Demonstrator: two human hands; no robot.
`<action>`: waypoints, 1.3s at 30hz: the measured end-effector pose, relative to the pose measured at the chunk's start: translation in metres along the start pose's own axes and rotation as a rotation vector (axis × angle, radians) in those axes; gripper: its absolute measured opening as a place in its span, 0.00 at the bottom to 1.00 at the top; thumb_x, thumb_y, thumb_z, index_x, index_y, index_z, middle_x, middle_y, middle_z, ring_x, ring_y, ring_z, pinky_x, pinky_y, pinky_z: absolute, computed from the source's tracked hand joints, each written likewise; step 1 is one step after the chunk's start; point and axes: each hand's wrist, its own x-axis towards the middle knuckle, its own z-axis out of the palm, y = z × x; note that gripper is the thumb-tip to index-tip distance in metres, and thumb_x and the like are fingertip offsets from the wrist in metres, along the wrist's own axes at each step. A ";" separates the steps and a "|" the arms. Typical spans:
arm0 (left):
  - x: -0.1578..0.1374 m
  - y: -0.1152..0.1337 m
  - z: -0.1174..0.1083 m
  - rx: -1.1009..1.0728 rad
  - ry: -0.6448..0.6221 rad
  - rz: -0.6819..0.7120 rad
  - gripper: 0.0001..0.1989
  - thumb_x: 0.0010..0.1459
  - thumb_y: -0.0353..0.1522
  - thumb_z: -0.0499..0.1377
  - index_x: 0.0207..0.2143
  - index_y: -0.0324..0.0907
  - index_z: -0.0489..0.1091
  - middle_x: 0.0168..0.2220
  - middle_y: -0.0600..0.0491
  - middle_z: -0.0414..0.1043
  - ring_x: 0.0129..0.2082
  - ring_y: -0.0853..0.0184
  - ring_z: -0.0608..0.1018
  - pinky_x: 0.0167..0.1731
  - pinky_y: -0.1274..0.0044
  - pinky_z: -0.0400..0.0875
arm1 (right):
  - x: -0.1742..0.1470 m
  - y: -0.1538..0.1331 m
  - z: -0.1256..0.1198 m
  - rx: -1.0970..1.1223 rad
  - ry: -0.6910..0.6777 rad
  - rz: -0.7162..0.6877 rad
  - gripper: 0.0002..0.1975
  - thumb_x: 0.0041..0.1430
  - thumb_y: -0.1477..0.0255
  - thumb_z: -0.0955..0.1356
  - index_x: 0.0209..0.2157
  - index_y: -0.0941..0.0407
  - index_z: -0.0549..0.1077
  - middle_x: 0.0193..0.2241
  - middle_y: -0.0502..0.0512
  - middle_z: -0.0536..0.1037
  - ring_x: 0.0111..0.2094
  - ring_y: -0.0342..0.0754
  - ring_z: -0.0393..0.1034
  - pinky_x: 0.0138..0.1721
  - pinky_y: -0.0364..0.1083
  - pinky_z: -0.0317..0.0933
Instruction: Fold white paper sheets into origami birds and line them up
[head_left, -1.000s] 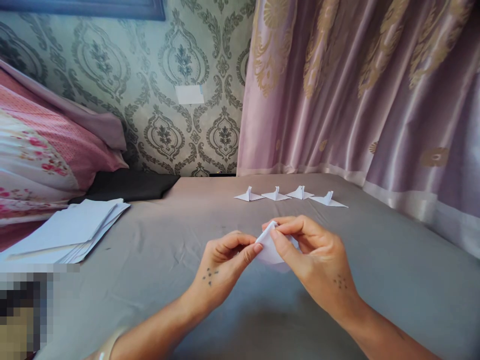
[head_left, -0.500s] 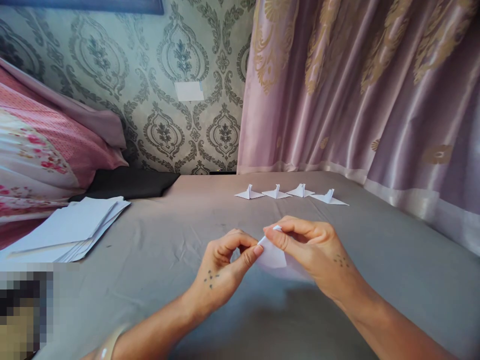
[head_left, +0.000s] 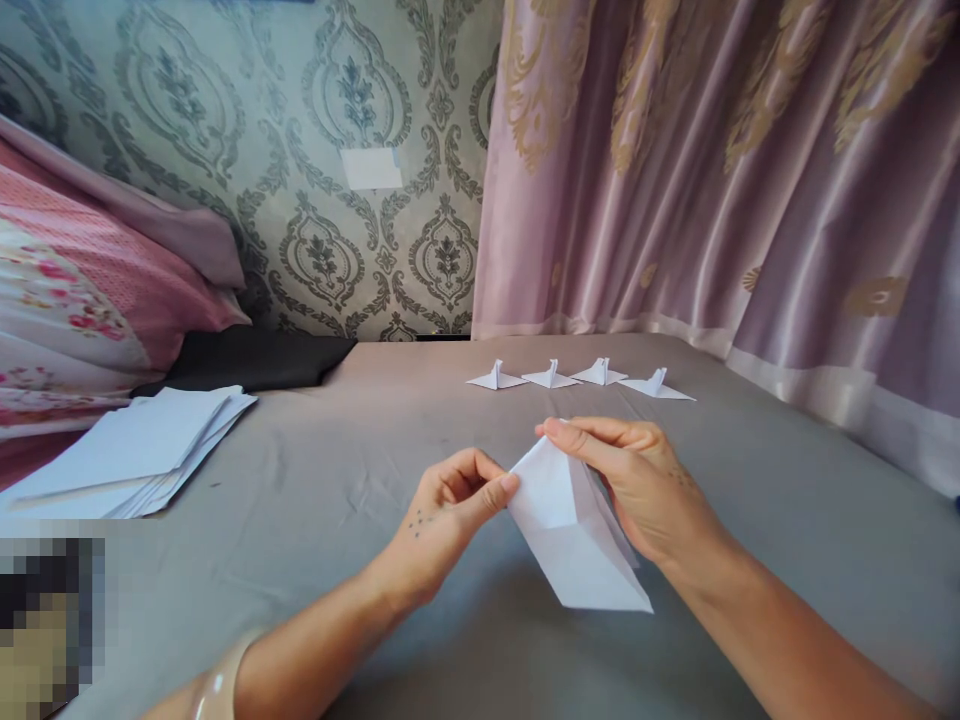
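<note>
Swung into fuller view since the earlier frame, folded paper (head_left: 555,500) hangs between the left hand (head_left: 450,520), pinching its left corner, and the right hand (head_left: 652,480), gripping its far tip; its long axis slopes near-right.

The sheet (head_left: 551,490) in my fingers (head_left: 491,502) is smooth, matt paper, like the stack (head_left: 127,440); the curtain (head_left: 675,220) is glossy cloth, the cover (head_left: 315,480) matt, wrinkled cloth.

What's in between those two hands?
A folded white paper: the left hand pinches its left side, the right hand its top, as the head view shows.
</note>
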 end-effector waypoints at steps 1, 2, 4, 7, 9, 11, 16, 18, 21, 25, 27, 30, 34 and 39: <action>0.001 -0.002 -0.001 -0.014 0.014 -0.005 0.15 0.55 0.38 0.64 0.23 0.38 0.67 0.23 0.57 0.65 0.27 0.73 0.65 0.31 0.79 0.59 | 0.000 0.002 0.001 0.008 0.007 0.006 0.11 0.48 0.62 0.75 0.26 0.56 0.80 0.19 0.48 0.71 0.25 0.42 0.64 0.28 0.44 0.56; 0.001 -0.004 -0.001 -0.026 0.026 -0.012 0.15 0.55 0.38 0.64 0.23 0.38 0.67 0.23 0.57 0.65 0.28 0.73 0.65 0.32 0.79 0.59 | 0.001 0.003 0.002 0.018 0.012 0.012 0.11 0.48 0.62 0.75 0.25 0.56 0.80 0.19 0.48 0.71 0.24 0.42 0.64 0.28 0.43 0.57; 0.002 -0.008 -0.001 -0.047 0.026 -0.048 0.13 0.56 0.39 0.64 0.26 0.39 0.70 0.26 0.56 0.67 0.29 0.72 0.66 0.34 0.78 0.61 | 0.000 0.007 0.004 0.048 0.006 0.031 0.11 0.48 0.62 0.74 0.26 0.56 0.80 0.19 0.49 0.73 0.23 0.42 0.65 0.27 0.43 0.58; 0.003 -0.012 -0.002 -0.084 0.019 -0.107 0.12 0.56 0.40 0.63 0.29 0.39 0.74 0.28 0.53 0.70 0.31 0.69 0.69 0.36 0.76 0.62 | 0.000 0.014 0.007 0.091 -0.002 0.065 0.11 0.48 0.62 0.74 0.28 0.56 0.80 0.20 0.50 0.75 0.24 0.43 0.66 0.27 0.44 0.60; 0.004 -0.015 -0.003 -0.131 0.017 -0.137 0.13 0.56 0.40 0.63 0.27 0.38 0.73 0.26 0.54 0.69 0.30 0.70 0.69 0.34 0.77 0.62 | 0.002 0.018 0.007 0.087 0.002 0.085 0.11 0.48 0.62 0.74 0.28 0.56 0.80 0.22 0.50 0.76 0.25 0.44 0.68 0.29 0.45 0.62; 0.006 -0.017 -0.006 -0.202 0.009 -0.179 0.14 0.56 0.40 0.62 0.26 0.38 0.70 0.25 0.55 0.68 0.27 0.72 0.68 0.31 0.79 0.60 | 0.005 0.021 0.006 0.068 0.012 0.089 0.10 0.47 0.63 0.74 0.27 0.56 0.80 0.24 0.51 0.78 0.29 0.45 0.69 0.35 0.46 0.64; 0.008 -0.017 -0.010 -0.306 0.001 -0.318 0.15 0.54 0.41 0.63 0.26 0.39 0.65 0.22 0.57 0.64 0.21 0.73 0.66 0.23 0.81 0.57 | 0.013 0.027 -0.002 -0.007 -0.018 0.102 0.11 0.46 0.62 0.75 0.27 0.56 0.81 0.27 0.54 0.80 0.32 0.47 0.71 0.45 0.52 0.65; 0.008 -0.017 -0.012 -0.357 -0.001 -0.371 0.15 0.52 0.39 0.64 0.25 0.40 0.63 0.21 0.58 0.62 0.20 0.73 0.65 0.22 0.80 0.56 | 0.013 0.026 -0.006 -0.028 -0.082 0.094 0.12 0.49 0.60 0.73 0.28 0.55 0.81 0.28 0.54 0.79 0.33 0.46 0.72 0.46 0.52 0.64; 0.009 -0.018 -0.015 -0.528 -0.097 -0.387 0.14 0.52 0.35 0.63 0.23 0.40 0.59 0.20 0.58 0.55 0.19 0.74 0.60 0.21 0.80 0.55 | 0.009 0.025 -0.012 0.008 -0.184 0.039 0.14 0.55 0.60 0.70 0.40 0.52 0.79 0.35 0.53 0.79 0.37 0.45 0.72 0.48 0.51 0.64; 0.006 -0.027 -0.016 -0.786 -0.318 -0.432 0.13 0.56 0.31 0.58 0.22 0.40 0.57 0.21 0.59 0.47 0.20 0.75 0.56 0.22 0.82 0.54 | 0.001 0.027 -0.011 -0.115 -0.295 -0.099 0.21 0.53 0.67 0.72 0.50 0.47 0.73 0.43 0.51 0.76 0.43 0.45 0.71 0.45 0.47 0.66; 0.003 -0.032 -0.014 -0.836 -0.394 -0.517 0.13 0.58 0.32 0.56 0.23 0.39 0.58 0.21 0.60 0.46 0.20 0.75 0.55 0.21 0.83 0.53 | -0.003 0.030 -0.006 -0.169 -0.350 -0.108 0.15 0.53 0.67 0.72 0.44 0.49 0.76 0.38 0.50 0.77 0.39 0.44 0.71 0.42 0.46 0.66; 0.000 -0.037 -0.011 -0.812 -0.427 -0.591 0.12 0.58 0.32 0.57 0.23 0.38 0.61 0.21 0.59 0.49 0.19 0.76 0.57 0.21 0.83 0.55 | -0.007 0.037 -0.001 -0.164 -0.311 -0.052 0.08 0.54 0.64 0.72 0.30 0.55 0.78 0.29 0.50 0.78 0.34 0.45 0.71 0.40 0.45 0.64; 0.006 -0.037 -0.014 -0.565 -0.257 -0.540 0.10 0.56 0.36 0.58 0.32 0.36 0.71 0.27 0.51 0.67 0.25 0.72 0.70 0.26 0.80 0.65 | -0.005 0.049 -0.004 -0.123 -0.048 0.055 0.14 0.47 0.60 0.74 0.23 0.56 0.76 0.21 0.48 0.74 0.27 0.42 0.68 0.35 0.44 0.63; 0.023 -0.031 -0.029 -0.286 0.135 -0.334 0.16 0.60 0.44 0.54 0.41 0.43 0.72 0.43 0.46 0.75 0.39 0.61 0.77 0.36 0.72 0.72 | 0.005 0.066 -0.019 -0.179 0.112 0.124 0.16 0.44 0.58 0.74 0.21 0.57 0.75 0.19 0.50 0.73 0.24 0.43 0.67 0.32 0.45 0.64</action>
